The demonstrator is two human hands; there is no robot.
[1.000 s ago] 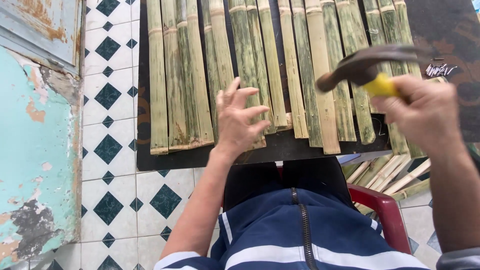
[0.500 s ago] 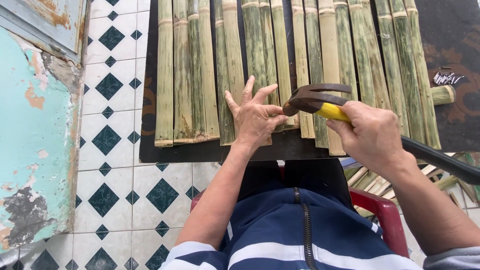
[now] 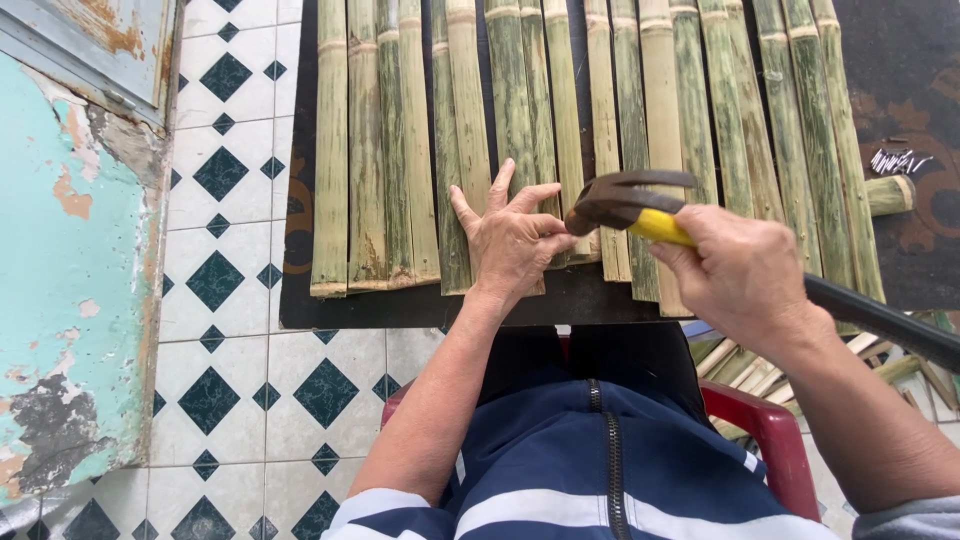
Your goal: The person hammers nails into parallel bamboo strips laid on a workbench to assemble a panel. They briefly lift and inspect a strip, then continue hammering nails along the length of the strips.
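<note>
I see the left hand (image 3: 515, 240) flat on the bamboo slats (image 3: 560, 130), fingers spread and pointing toward 12 o'clock, thumb and forefinger drawn in toward the hammer head. It grips nothing I can make out; if a nail sits between those fingertips, it is too small for me to tell.

The right hand (image 3: 740, 270) is wrapped tight around the hammer (image 3: 625, 205), fist closed on the yellow part of the handle just behind the head. The dark claw head points toward 9 o'clock and sits right beside the left fingertips, low over the slats. I cannot tell if it touches them.

The slats lie side by side, green and pale, running 12 to 6 across the dark bench (image 3: 430, 305). Their near ends stop short of the bench's front edge. One row on the left stands a little apart from the hand.

At 3 o'clock, well apart from both hands, a small heap of nails (image 3: 897, 160) lies on the bench, with a short bamboo piece (image 3: 890, 195) just below it.

At 6 o'clock I see a striped blue jacket (image 3: 580, 470) and a red chair (image 3: 770, 440). Diamond-patterned floor tiles (image 3: 230, 370) fill the 8 o'clock side, beside a peeling turquoise wall (image 3: 60, 300).
</note>
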